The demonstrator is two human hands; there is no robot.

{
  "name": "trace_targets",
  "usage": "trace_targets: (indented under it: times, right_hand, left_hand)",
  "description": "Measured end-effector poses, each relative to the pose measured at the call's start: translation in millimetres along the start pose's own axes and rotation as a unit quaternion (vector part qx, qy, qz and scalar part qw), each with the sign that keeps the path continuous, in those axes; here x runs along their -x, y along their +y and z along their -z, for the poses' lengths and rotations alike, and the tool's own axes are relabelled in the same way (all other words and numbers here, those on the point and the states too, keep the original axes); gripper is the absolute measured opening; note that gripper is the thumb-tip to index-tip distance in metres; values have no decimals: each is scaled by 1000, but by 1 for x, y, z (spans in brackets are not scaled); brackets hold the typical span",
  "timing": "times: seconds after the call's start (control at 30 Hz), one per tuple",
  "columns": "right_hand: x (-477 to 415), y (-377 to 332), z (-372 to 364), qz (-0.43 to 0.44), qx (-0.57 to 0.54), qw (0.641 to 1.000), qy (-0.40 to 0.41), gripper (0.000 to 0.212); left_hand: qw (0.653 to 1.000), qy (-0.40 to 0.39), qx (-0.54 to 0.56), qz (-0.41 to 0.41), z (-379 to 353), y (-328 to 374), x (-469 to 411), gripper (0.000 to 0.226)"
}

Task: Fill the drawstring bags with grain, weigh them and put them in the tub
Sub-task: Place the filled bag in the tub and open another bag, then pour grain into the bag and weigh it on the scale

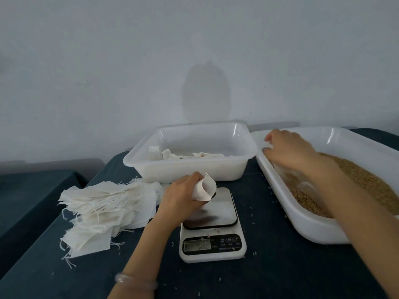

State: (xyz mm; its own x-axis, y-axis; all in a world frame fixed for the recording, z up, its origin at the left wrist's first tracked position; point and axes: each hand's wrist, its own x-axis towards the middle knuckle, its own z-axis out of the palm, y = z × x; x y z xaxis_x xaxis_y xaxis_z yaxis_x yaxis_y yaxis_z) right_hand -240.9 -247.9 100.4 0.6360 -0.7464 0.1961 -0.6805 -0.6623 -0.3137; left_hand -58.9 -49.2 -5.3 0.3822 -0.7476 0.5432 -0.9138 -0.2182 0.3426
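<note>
Since the left hand (pixel 183 197) pinches one drawstring bag (pixel 204 188) mouth-up over the scale (pixel 218 212) for filling, the right hand (pixel 289 149) reaches into the grain tray (pixel 313 231) at 2 o'clock, grip unreadable; tub (pixel 190 171) at 12, spare bags (pixel 103 203) at 9.

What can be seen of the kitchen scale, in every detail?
The kitchen scale has a white plastic-looking body and a flat, shiny, metal-looking platform with a dark rim. Its front panel carries a small display, unreadable here, buttons and a few stray grains. It stands level on the dark table, before the tub. The left hand, gripping a bag, is over the platform's back left corner; contact cannot be told.
</note>
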Motion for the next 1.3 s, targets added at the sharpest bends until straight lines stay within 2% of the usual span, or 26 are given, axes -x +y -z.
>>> trace_targets:
  times: [0.07,0.17,0.3,0.4,0.47,0.53,0.63,0.7,0.8,0.83,0.9,0.97,1.03,1.2,1.23,1.3]
  right_hand:
    - [-12,21,13,-69,77,992,-73,41]
    - [-12,48,12,-101,196,960,-175,37]
    - [-5,69,-10,-127,221,935,-248,44]
    - [-6,69,-15,-130,237,928,-258,28]
    - [-6,67,-11,-134,217,935,-248,28]
    - [-7,69,-10,-140,169,950,-224,27]
    - [-6,73,-13,-168,90,961,-201,46]
    - [-5,76,-13,-186,35,963,-192,36]
    - [-6,78,-11,-189,78,964,-170,22]
    - [-7,79,-10,-183,101,966,-153,24]
    - [-9,81,-9,-178,151,963,-134,40]
    - [-8,82,-10,-216,177,949,-144,59]
    - [-3,80,-15,-255,187,935,-161,57]
    - [0,64,-24,-177,77,947,-258,51]
    - [0,61,-24,-165,49,948,-268,46]
    - [-1,58,-20,-147,21,951,-272,20]
  left_hand:
    - [1000,7,-4,15,1,0,0,41]
    - [1000,7,-10,28,0,-1,0,40]
    - [999,13,-15,31,-2,-2,0,37]
    - [999,13,-7,35,-2,-3,0,34]
    - [999,14,0,37,-2,-3,1,33]
    - [999,19,7,41,-2,-3,1,31]
    - [999,20,2,41,-2,-1,0,32]
    - [999,16,2,45,-1,-1,0,31]
    - [999,9,7,49,-1,-1,1,31]
    - [999,9,7,46,-1,-1,1,31]
    - [999,13,4,42,-1,-1,1,31]
    - [999,15,4,40,-1,-1,1,31]
    - [999,15,2,37,-1,-1,1,31]
    - [999,13,6,39,-1,-2,1,31]
    - [999,11,6,40,-1,-2,1,31]
    - [999,10,4,40,0,-2,1,31]
